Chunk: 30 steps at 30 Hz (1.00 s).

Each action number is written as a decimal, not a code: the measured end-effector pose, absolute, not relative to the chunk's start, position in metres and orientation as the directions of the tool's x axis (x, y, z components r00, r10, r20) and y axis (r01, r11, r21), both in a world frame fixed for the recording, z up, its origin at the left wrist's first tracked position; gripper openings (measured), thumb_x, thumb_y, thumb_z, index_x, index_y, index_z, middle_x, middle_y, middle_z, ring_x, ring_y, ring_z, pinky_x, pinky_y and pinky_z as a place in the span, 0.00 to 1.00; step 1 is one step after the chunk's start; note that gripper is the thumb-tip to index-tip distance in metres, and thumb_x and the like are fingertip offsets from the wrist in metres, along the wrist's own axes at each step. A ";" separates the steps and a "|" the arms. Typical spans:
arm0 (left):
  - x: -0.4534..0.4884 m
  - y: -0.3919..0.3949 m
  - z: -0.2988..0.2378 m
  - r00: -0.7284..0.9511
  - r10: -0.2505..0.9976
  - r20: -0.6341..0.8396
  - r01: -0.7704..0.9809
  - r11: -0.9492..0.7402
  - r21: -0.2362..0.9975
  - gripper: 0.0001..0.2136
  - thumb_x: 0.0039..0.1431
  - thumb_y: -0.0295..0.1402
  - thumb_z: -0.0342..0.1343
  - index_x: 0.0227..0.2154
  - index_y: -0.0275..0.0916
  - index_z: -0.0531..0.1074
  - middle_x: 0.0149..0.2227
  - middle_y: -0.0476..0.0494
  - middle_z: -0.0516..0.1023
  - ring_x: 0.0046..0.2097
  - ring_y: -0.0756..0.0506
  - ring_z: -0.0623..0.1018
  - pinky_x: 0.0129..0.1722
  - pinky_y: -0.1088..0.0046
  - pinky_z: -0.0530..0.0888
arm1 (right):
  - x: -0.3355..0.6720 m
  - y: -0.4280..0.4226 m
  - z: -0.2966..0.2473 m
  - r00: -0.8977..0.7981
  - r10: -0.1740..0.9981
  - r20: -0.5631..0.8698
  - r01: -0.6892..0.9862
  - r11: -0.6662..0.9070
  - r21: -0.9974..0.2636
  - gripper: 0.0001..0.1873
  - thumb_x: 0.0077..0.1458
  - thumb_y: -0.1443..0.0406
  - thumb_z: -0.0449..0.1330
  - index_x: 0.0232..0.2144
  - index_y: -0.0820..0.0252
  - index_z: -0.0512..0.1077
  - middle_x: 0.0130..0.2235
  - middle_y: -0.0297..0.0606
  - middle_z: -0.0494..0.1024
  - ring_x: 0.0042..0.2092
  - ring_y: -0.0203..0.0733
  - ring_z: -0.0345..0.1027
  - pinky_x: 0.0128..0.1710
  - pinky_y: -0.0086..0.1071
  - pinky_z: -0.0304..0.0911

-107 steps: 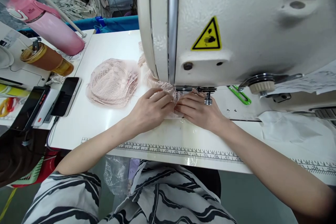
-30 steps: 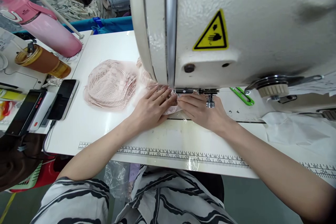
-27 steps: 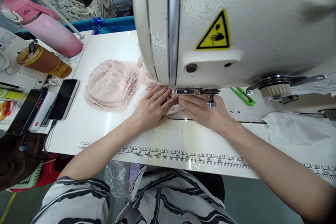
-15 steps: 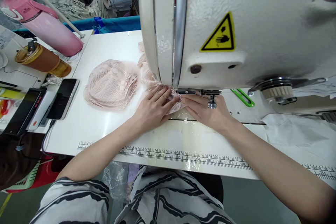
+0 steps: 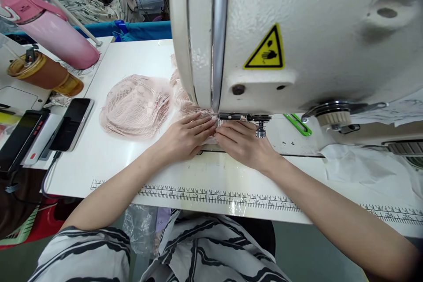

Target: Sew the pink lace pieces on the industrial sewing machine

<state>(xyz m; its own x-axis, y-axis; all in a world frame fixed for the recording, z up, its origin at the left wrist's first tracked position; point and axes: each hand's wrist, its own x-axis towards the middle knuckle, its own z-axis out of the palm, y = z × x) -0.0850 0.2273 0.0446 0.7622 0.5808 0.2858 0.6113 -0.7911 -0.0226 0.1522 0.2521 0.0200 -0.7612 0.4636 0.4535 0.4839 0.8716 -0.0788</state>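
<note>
Pale pink lace fabric runs under the head of a white sewing machine. My left hand lies flat on the near part of this lace, fingers stretched and side by side, left of the needle area. From the right, my right hand has its fingers bent and pressed together on the lace edge; the thumb is hidden. The fingertips of both hands almost meet just below the machine head. The needle and presser foot are mostly hidden. A loose pile of the same lace rests to the left.
A phone, a brown cup and a pink bottle stand at the left. Green thread snips lie right of the machine head, white cloth farther right. A ruler scale runs along the front edge.
My right hand has shifted left toward my left hand, its fingers now more bent. My left hand's fingers have drawn closer together. The whole view has shifted slightly.
</note>
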 end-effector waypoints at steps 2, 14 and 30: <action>-0.086 0.228 0.045 0.754 0.589 0.291 0.617 -0.787 -0.005 0.20 0.64 0.26 0.49 0.57 0.32 0.72 0.60 0.37 0.74 0.62 0.41 0.75 0.66 0.57 0.70 | 0.151 0.252 0.017 -0.772 0.424 0.474 0.455 0.889 -0.054 0.12 0.69 0.68 0.51 0.43 0.53 0.75 0.41 0.36 0.80 0.47 0.40 0.69 0.46 0.37 0.63; -0.085 0.230 0.044 0.722 0.622 0.304 0.655 -0.755 -0.012 0.21 0.62 0.25 0.51 0.57 0.28 0.72 0.59 0.35 0.76 0.62 0.39 0.75 0.65 0.56 0.71 | 0.148 0.254 0.013 -0.748 0.412 0.521 0.432 0.897 -0.089 0.11 0.67 0.72 0.54 0.42 0.54 0.75 0.40 0.35 0.79 0.46 0.38 0.69 0.46 0.35 0.63; -0.072 0.219 0.039 0.667 0.675 0.315 0.728 -0.681 -0.080 0.21 0.67 0.33 0.51 0.58 0.26 0.70 0.59 0.29 0.74 0.61 0.36 0.75 0.62 0.54 0.73 | 0.151 0.252 0.017 -0.714 0.484 0.506 0.494 0.860 -0.125 0.11 0.68 0.68 0.52 0.39 0.55 0.75 0.40 0.38 0.80 0.45 0.40 0.70 0.46 0.36 0.62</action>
<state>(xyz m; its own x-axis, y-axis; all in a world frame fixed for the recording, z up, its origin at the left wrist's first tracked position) -0.0715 0.2190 0.0395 0.6669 0.6752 0.3151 0.7276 -0.6813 -0.0801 0.1510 0.2524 0.0170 -0.7138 0.4841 0.5061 0.4944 0.8602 -0.1254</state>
